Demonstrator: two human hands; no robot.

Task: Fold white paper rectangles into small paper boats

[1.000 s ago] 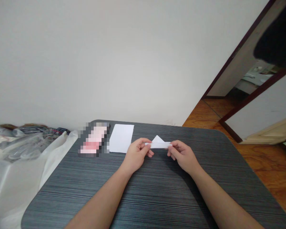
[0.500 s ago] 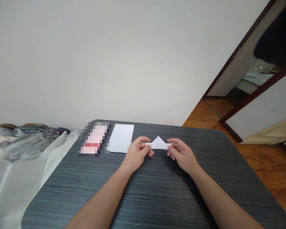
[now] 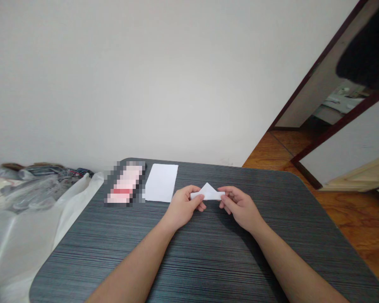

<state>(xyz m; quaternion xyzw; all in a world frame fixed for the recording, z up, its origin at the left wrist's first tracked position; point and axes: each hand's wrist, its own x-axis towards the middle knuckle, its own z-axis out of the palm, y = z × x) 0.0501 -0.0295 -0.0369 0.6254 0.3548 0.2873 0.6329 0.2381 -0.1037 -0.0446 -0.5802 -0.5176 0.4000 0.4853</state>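
Observation:
Both hands hold a small folded piece of white paper [image 3: 207,193] above the dark table, one at each end. It has a long flat strip along the bottom and a triangular peak on top. My left hand [image 3: 185,206] pinches its left end between thumb and fingers, and my right hand [image 3: 241,208] pinches its right end. To the left lies a flat white paper sheet [image 3: 161,183] on the table, a little beyond my left hand. A pixelated pink and white item [image 3: 124,184] lies further left.
The dark grey striped table [image 3: 240,176] has rounded corners. Translucent plastic bags [image 3: 34,193] and a white sheet [image 3: 19,248] lie beyond its left edge. A wooden floor [image 3: 271,151] and doorway are at the right.
The folded paper has levelled out from its earlier tilt and shifted slightly left. My hands have drawn a little closer together and still hold it.

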